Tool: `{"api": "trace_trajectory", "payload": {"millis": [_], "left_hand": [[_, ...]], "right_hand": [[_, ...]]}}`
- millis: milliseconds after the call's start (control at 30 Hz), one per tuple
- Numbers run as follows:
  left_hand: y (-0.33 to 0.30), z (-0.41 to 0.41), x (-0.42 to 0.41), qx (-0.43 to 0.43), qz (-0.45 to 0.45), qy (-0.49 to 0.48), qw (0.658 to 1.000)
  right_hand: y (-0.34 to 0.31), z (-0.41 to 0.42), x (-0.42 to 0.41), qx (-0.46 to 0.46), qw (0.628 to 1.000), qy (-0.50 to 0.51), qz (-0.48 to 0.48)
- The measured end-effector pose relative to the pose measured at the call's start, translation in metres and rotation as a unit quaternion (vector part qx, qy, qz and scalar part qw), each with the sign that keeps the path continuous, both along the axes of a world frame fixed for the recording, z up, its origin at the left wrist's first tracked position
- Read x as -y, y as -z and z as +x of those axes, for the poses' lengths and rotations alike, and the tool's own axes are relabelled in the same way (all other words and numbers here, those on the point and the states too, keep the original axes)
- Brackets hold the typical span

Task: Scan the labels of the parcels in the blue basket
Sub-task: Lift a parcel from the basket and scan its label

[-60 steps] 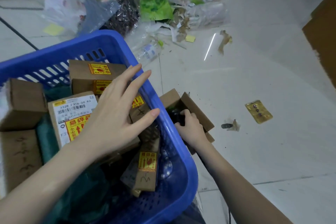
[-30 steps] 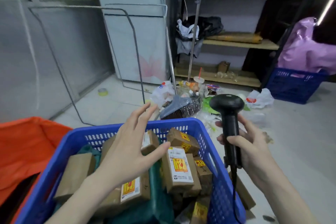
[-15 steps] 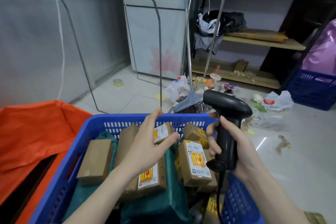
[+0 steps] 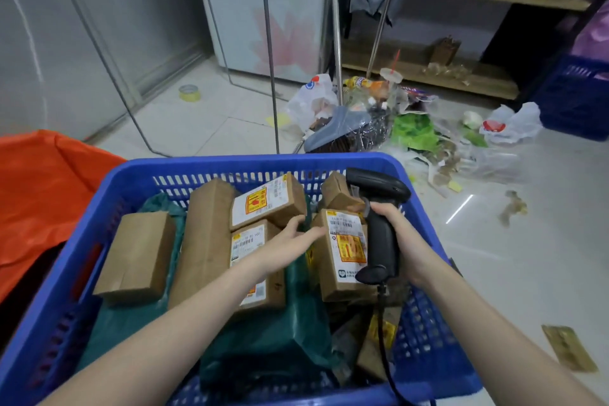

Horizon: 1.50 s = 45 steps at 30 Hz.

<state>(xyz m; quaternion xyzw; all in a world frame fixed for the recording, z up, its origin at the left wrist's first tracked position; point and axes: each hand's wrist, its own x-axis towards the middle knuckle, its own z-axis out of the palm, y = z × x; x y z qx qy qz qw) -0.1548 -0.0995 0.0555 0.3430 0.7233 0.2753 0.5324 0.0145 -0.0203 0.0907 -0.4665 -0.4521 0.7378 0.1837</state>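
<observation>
The blue basket (image 4: 108, 194) in front of me holds several brown cardboard parcels and dark green plastic bags. My right hand (image 4: 400, 241) grips a black handheld scanner (image 4: 379, 227) over the basket's right side, its head tipped toward the parcels. Just left of the scanner stands a parcel with a white label and yellow sticker (image 4: 342, 250). My left hand (image 4: 290, 241) reaches between this parcel and another labelled parcel (image 4: 250, 260), fingers touching the upright parcel's edge. A third labelled parcel (image 4: 267, 203) lies tilted above them.
An orange bag (image 4: 43, 188) lies left of the basket. Behind the basket sits a heap of rubbish and plastic bags (image 4: 379, 119), metal rods, a fridge and wooden shelves. A second blue basket (image 4: 570, 95) stands far right. A gold packet (image 4: 568, 351) lies on the floor tiles.
My view tilted down toward the basket. The right hand lowered the scanner over the parcels. The left hand moved from the upper parcel down to the gap beside the upright labelled parcel.
</observation>
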Motion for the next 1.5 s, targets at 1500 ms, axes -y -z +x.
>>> {"api": "trace_trajectory", "payload": {"millis": [1500], "left_hand": [[-0.088, -0.047, 0.047, 0.343, 0.212, -0.261, 0.877]], "right_hand": [[-0.127, -0.027, 0.026, -0.219, 0.973, 0.042, 0.052]]}}
